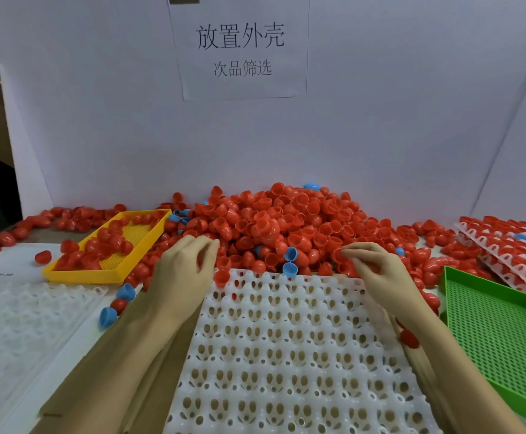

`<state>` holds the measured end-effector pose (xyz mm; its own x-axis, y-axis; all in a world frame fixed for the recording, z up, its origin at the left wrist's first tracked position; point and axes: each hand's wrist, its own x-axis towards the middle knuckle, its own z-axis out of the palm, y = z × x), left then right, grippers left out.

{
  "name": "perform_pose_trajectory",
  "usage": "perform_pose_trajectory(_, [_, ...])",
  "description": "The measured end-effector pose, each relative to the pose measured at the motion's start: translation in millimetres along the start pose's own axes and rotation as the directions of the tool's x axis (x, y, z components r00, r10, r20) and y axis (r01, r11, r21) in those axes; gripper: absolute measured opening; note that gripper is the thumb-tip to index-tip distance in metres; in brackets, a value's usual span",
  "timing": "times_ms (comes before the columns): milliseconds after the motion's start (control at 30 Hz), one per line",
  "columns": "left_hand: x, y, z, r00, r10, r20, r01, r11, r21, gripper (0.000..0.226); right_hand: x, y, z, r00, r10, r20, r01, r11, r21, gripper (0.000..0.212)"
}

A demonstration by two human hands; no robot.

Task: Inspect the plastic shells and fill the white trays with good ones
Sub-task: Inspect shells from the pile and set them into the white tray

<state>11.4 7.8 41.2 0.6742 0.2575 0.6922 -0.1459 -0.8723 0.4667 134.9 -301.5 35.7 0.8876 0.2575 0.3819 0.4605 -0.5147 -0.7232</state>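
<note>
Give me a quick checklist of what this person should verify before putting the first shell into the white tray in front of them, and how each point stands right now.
1. White tray sockets free: ok, every visible socket is empty.
2. Shells within reach: ok, the red shell pile lies at the tray's far edge.
3. Left hand holding a shell: cannot tell, its curled fingers hide what is under them.
4. Right hand holding a shell: cannot tell, its fingers touch red shells at the pile's edge.
5. Only one colour in the pile: not ok, a joined blue shell pair sits at the tray's edge.
6. Side bins usable: ok, the yellow tray holds red shells, the green tray none.
</note>
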Motion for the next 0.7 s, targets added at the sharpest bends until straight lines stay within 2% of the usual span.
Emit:
perform_pose_trajectory(67, [-3, 19, 1, 0.998, 0.058, 0.012, -0.056, 0.992, -0.113, 0.010, -10, -21, -2, 0.998, -0.018, 0.060, 0.010, 0.990, 0.138, 0.027])
perform_pose_trajectory(100, [-8, 30, 3, 0.996, 0.068, 0.060, -0.054, 0.977, -0.208, 0.012, -16, -34, -1, 0.993, -0.038, 0.116, 0.013, 0.978, 0.207, 0.026])
perform_pose_trajectory(200, [-20, 58, 11, 0.947, 0.091, 0.307, 0.045, 0.912, -0.407, 0.041, -34, -66, 10, 0.946, -0.142, 0.290, 0.055, 0.957, 0.286, 0.026])
perform_pose_trajectory(233, [-23, 62, 13, 0.937, 0.117, 0.329, 0.034, 0.907, -0.421, 0.044, -39, -73, 14, 0.932, -0.172, 0.319, 0.077, 0.954, 0.290, 0.026])
perform_pose_trajectory(300, [-23, 63, 13, 0.955, 0.139, 0.261, -0.017, 0.907, -0.421, 0.035, -45, -82, 17, 0.911, -0.199, 0.362, 0.065, 0.934, 0.350, 0.028])
perform_pose_trajectory(433, [-8, 45, -1, 0.979, -0.024, 0.203, 0.113, 0.890, -0.442, 0.023, -46, -85, 8, 0.874, -0.205, 0.441, -0.017, 0.893, 0.449, 0.039])
perform_pose_trajectory(500, [2, 24, -10, 0.985, -0.134, 0.112, 0.167, 0.909, -0.381, 0.022, -43, -82, 5, 0.898, -0.184, 0.400, -0.019, 0.891, 0.453, 0.041])
perform_pose_trajectory(600, [13, -19, -29, 0.962, -0.239, -0.135, 0.225, 0.968, -0.113, 0.026, -40, -77, 5, 0.924, -0.153, 0.352, -0.033, 0.882, 0.469, 0.034])
perform_pose_trajectory(633, [14, -33, -37, 0.942, -0.276, -0.192, 0.276, 0.961, -0.029, 0.031, -39, -75, 5, 0.927, -0.143, 0.348, -0.042, 0.879, 0.475, 0.033])
perform_pose_trajectory(700, [11, -59, -50, 0.909, -0.360, -0.211, 0.396, 0.904, 0.161, 0.051, -38, -72, 5, 0.926, -0.128, 0.356, -0.061, 0.878, 0.474, 0.034])
